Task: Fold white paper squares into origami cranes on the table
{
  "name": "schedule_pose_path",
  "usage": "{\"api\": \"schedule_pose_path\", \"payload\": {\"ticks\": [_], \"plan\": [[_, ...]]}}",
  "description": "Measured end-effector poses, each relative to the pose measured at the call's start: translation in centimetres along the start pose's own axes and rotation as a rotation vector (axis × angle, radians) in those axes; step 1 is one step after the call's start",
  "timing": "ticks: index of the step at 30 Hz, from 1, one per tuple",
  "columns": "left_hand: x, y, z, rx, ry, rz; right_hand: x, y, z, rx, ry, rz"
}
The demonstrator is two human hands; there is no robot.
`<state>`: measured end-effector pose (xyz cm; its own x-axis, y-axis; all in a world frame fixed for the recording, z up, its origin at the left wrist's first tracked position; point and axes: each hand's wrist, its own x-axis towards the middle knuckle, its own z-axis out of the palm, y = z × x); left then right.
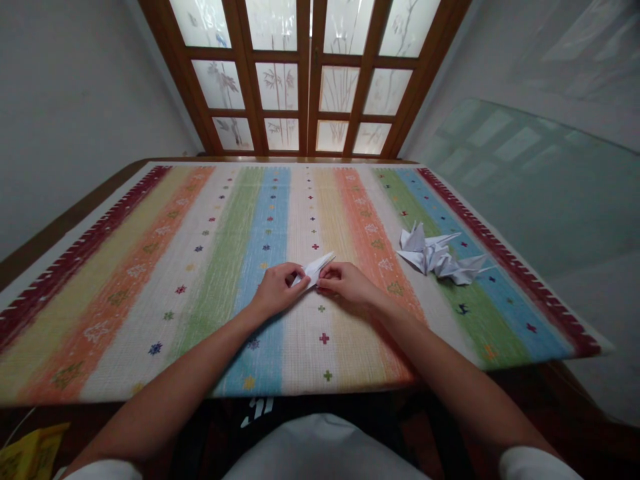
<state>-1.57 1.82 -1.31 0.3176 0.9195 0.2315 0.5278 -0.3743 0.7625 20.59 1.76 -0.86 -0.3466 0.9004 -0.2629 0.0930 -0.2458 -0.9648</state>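
A small piece of folded white paper, narrow and pointed at its far right end, is held between my two hands over the middle of the striped tablecloth. My left hand pinches its near left part between thumb and fingers. On the other side, my right hand has thumb and fingertips closed on its right edge. Part of the paper is hidden behind my fingers. To the right on the cloth lie several white origami cranes, bunched close together.
The cloth covers a table that reaches towards wooden doors with frosted panes. A pale glass panel stands along the right wall. Something yellow is low at the left, below the table edge.
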Motion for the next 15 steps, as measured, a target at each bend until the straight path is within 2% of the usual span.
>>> {"api": "schedule_pose_path", "payload": {"ticks": [7,10,15], "plan": [[-0.2,0.6,-0.4,-0.192,0.115,-0.015,1.2,0.0,1.5,0.273,0.108,-0.149],[-0.3,0.9,-0.5,-0.237,0.143,-0.017,1.2,-0.1,2.4,0.299,0.127,-0.162],[-0.5,1.1,-0.3,-0.253,0.122,-0.006,1.5,0.4,3.6,0.301,0.163,-0.218]]}}
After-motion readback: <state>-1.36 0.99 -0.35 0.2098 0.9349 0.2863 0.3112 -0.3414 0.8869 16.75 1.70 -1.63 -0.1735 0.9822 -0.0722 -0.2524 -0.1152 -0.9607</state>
